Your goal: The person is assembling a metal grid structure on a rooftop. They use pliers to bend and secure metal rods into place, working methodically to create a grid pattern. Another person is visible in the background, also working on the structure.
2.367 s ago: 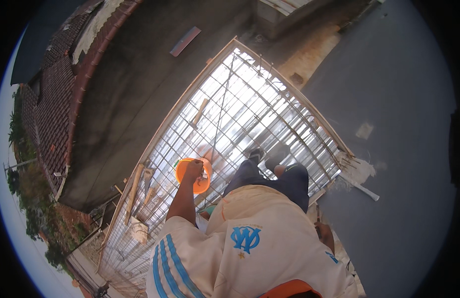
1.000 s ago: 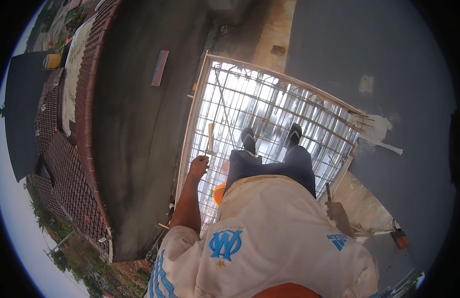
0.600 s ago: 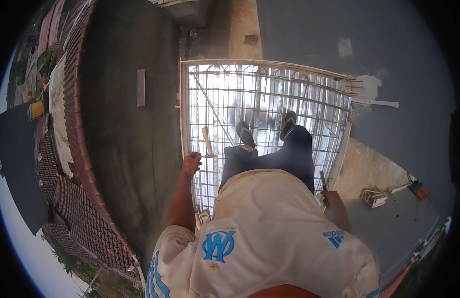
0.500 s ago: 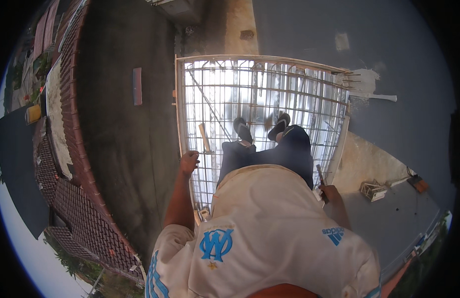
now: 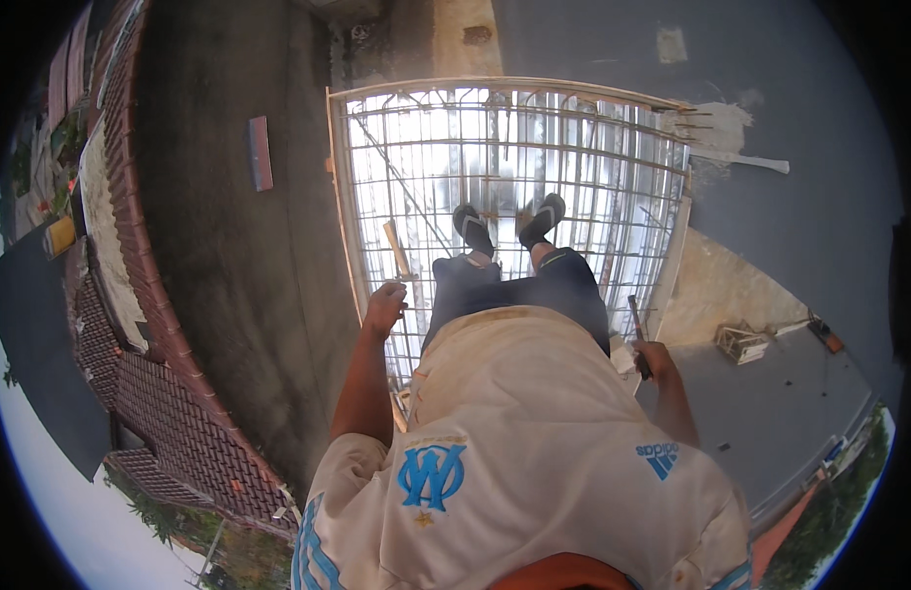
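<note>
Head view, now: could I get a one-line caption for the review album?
Right hand gripping a slim dark tool, left hand apparently empty, sandalled feet amid a rebar grid.

Planks [image 5: 495, 83] border the mesh [image 5: 583, 177] along its far and left sides. Both feet [image 5: 472, 228] are on the mesh. A hammer [image 5: 396, 250] lies on its left part. The left hand [image 5: 384, 309] appears over its left edge; the right hand [image 5: 652, 361], with a tool [image 5: 635, 320], near its right near corner. Left of the mesh: a board [image 5: 260, 152], then a roof [image 5: 175, 408]. Right of it: a crate [image 5: 741, 343].
</note>
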`<state>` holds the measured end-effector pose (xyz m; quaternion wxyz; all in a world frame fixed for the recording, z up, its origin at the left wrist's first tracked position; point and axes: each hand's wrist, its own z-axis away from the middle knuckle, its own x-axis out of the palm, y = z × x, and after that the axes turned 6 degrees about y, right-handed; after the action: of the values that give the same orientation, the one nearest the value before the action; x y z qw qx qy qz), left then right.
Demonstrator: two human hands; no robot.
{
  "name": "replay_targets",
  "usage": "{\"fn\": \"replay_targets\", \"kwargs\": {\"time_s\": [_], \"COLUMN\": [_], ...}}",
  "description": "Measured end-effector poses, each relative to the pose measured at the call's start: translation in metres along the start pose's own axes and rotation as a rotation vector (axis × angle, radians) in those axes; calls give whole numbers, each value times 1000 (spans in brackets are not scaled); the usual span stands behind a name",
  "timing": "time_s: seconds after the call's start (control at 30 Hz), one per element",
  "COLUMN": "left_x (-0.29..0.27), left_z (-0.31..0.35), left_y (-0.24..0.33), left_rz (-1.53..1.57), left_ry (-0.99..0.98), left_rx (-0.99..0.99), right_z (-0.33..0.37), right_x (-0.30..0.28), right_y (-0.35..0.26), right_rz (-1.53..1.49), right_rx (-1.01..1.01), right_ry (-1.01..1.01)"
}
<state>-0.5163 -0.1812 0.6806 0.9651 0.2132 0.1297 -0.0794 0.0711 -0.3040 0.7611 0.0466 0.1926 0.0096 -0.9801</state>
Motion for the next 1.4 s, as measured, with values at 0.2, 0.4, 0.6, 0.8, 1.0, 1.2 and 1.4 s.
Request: {"fn": "replay_targets", "kwargs": {"time_s": [0.2, 0.4, 0.6, 0.8, 1.0, 1.2, 1.4], "left_x": [-24, -38, -4, 29, 50, 73, 120], "left_z": [-22, -23, 10, 9, 14, 37, 55], "left_y": [8, 0, -6, -15, 25, 39, 42], "left_rz": [-65, -93, -44, -78, -64, -143, -768], "left_ry": [1, 46, 59, 1, -7, -78, -177], "left_rx": [100, 12, -65, -73, -55, -73, -10], "right_z": [9, 7, -16, -13, -25, -42, -32], "right_x": [27, 35, 8, -12, -28, -22, 1], "right_y": [16, 9, -15, -42, -51, -54, -89], "right_rz": [-41, -92, -28, -111, 76, 204, 319], "right_rx": [89, 46, -4, -77, -68, -122, -391], "right_ry": [24, -30, -80, -65, -104, -177, -157]}}
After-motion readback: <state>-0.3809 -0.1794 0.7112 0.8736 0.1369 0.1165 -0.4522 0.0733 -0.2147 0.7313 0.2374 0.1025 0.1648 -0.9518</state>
